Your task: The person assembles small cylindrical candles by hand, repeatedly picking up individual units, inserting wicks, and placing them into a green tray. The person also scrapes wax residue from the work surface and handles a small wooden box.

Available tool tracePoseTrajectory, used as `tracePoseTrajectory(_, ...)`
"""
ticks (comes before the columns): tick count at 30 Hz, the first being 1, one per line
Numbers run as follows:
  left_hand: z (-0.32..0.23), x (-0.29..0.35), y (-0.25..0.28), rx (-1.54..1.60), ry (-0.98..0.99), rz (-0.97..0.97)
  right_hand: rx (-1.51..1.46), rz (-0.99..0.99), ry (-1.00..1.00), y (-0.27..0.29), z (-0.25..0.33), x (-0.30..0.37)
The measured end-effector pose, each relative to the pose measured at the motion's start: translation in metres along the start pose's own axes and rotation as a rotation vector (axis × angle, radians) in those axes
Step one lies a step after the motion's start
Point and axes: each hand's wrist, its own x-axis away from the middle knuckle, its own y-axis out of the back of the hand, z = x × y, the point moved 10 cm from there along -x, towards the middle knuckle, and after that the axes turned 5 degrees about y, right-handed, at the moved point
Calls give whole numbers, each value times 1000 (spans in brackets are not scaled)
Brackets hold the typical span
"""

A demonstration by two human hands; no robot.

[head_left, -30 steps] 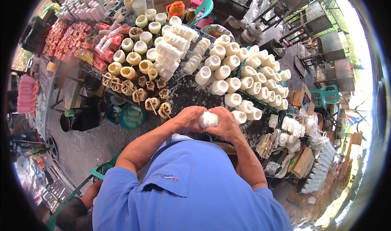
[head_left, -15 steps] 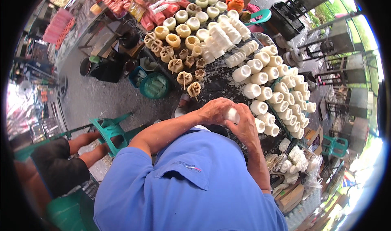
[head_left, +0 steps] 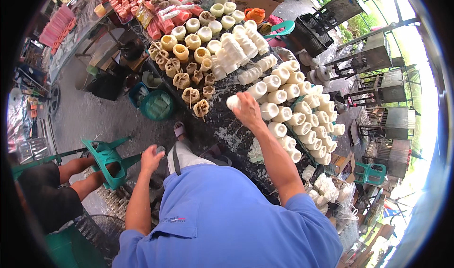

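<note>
My right hand (head_left: 248, 111) is closed around a white wax candle (head_left: 232, 102), a short cylinder, over the dark table (head_left: 227, 128). Just beyond it and to its right stand rows of similar white candles (head_left: 269, 111), several with short wicks showing. My left hand (head_left: 151, 157) is down to the left, away from the table, fingers curled. A small greyish object (head_left: 161, 151) shows at its fingertips, too blurred to name. Left of the held candle are yellowish hollow wax cups (head_left: 190, 96) with sticks across some openings.
Stacked white wax pieces (head_left: 231, 50) and pale hollow cups (head_left: 204, 34) cover the far table. A teal basin (head_left: 157, 105) stands on the floor to the left. Another person's legs (head_left: 80, 190) are beside a green stool (head_left: 106, 161). White wax scraps (head_left: 326, 188) lie at right.
My hands were together around the white candle at my chest. Now they are apart: the right has carried the candle forward over the table, and the left has dropped to the left.
</note>
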Motion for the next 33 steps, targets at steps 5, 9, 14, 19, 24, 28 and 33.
tracePoseTrajectory(5,183,35,-24,-124,475,160,150,-49,13,-34,-30,-78)
tracePoseTrajectory(9,238,59,-29,39,685,207,225,-18,-135,-47,-54,-103)
tracePoseTrajectory(14,250,25,-20,114,672,234,190,-159,-156,-15,-38,-97)
tracePoseTrajectory(19,234,-54,1,130,507,211,40,-144,-336,-4,-24,-32)
tracePoseTrajectory(24,179,-120,21,117,488,285,141,165,-423,-57,-5,79)
tracePoseTrajectory(28,130,-157,33,56,399,302,123,365,-742,-74,-12,162)
tracePoseTrajectory(33,77,-179,21,21,309,310,-173,307,-838,-62,-3,208)
